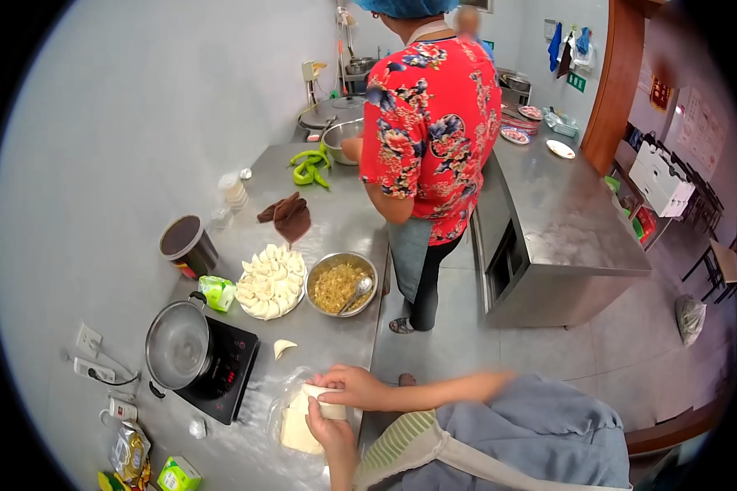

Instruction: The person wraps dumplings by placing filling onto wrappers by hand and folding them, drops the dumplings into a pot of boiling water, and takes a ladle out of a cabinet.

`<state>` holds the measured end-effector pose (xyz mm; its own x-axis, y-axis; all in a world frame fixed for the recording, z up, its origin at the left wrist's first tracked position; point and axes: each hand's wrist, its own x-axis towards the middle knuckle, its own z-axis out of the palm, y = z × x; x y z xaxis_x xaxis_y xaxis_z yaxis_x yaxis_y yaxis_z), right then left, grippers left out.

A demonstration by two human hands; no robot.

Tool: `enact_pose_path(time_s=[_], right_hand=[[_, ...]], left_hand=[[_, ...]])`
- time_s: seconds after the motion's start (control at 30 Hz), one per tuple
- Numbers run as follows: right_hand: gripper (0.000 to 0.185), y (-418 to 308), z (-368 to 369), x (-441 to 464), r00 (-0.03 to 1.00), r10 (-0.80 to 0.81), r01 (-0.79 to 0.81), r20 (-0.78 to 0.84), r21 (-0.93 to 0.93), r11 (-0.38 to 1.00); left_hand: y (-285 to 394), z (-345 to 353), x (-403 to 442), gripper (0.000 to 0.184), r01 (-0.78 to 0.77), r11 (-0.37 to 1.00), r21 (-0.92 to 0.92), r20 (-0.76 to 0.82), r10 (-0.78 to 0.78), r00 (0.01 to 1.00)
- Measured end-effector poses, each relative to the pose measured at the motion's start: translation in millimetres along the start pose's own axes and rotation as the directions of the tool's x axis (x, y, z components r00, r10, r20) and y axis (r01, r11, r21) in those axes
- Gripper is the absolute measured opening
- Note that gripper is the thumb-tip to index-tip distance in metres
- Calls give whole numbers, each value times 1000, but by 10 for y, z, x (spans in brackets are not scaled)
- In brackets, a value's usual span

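cream-white dough, thin and curled over on itself, pinched between two bare hands: a dumpling wrapper (333,411) just above flat dough sheets (300,432), near the edge of a stainless steel worktable (327,213). gripped along one side by the right hand (356,387), with fingers bent in close together; met from the opposite side by the left hand (329,427), with thumb against the dough and other fingers largely hidden. closed lightly on the wrapper with both, by the look of it, leaving little gap. impossible to tell whether fully clear of the sheets below.

likely to handle as light, limp and stretchy, perhaps a little tacky, easy to tear or dent; best taken by the rim, with flat fingertips rather than nails, away from the thin middle.

around the sheets, clear plastic film (278,401). just beyond, alone on the steel, one folded dumpling (284,348). farther out, a plate (268,317) heaped with dumplings (270,278), beside a metal bowl (369,269) of chopped filling (334,286) with a spoon (361,289) inside. towards the wall, a two-handled pot (178,348) on a black induction cooker (236,364). past a brown cloth (292,219) and green peppers (309,170), a co-worker (434,131) in red floral print, turned away.
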<state>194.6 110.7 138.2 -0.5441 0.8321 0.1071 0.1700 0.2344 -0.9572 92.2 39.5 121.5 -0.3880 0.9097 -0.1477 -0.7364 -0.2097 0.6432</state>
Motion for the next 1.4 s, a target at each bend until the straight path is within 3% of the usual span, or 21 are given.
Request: enact_pose_path(time_s=[0.33, 0.6, 0.8, 1.0, 1.2, 1.27, 1.33, 1.37, 1.4], right_hand=[[41, -30, 5, -217, 998, 65, -63, 4, -144, 988], [38, 147, -70, -346, 995, 84, -88, -53, -70, 994], [36, 38, -483, -387, 999, -4, 1, -37, -101, 995], [34, 35, -918, -572, 986, -117, 90, -117, -211, 973], [30, 206, -1231, -593, 982, -120, 78, -145, -262, 962], [26, 247, -1319, -618, 945, -265, 189, -190, -343, 920], [24, 260, -1384, -668, 934, -298, 214, -198, -358, 909], [24, 197, -1425, -703, 953, -234, 165, -191, -323, 932], [24, 147, -1423, -740, 965, -179, 116, -193, -302, 946]], left_hand=[[-149, -100, -100, 47, 76, 997, -22, 24, -76, 997], [-295, 32, -228, 47, 51, 998, 22, 69, -53, 996], [-524, 331, -204, 48, 18, 999, -30, -9, -19, 1000], [-817, 623, -251, 45, 72, 997, -21, 34, -71, 997], [-998, 834, -285, 45, 122, 992, 11, -52, -122, 991], [-1131, 844, -316, 40, 91, 996, -15, -61, -92, 994], [-1172, 969, -421, 35, 70, 995, -70, -110, -77, 991], [-1182, 980, -507, 35, 45, 996, -71, -192, -58, 980], [-1200, 973, -538, 32, 37, 999, -33, -151, -41, 988]])
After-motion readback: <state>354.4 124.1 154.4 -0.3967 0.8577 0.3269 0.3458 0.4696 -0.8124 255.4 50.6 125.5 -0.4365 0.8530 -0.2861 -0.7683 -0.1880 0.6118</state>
